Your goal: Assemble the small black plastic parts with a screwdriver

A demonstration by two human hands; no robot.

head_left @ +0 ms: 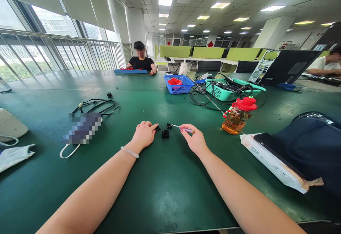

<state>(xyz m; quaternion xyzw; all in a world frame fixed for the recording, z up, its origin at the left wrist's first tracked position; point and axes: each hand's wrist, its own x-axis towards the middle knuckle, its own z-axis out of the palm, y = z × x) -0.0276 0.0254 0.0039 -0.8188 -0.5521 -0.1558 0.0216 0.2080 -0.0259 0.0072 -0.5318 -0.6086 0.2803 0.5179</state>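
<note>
My left hand rests on the green table, fingers curled over a small black part at its fingertips. My right hand pinches a thin screwdriver whose metal tip points left at a small black piece. A black round part stands on the table between the two hands. A pale bangle circles my left wrist.
An amber bottle with a red lid stands right of my hands. A dark bag and phone on a white packet lie at right. Blue basket, green basket with cables, black cable and face masks surround. Other people sit farther back.
</note>
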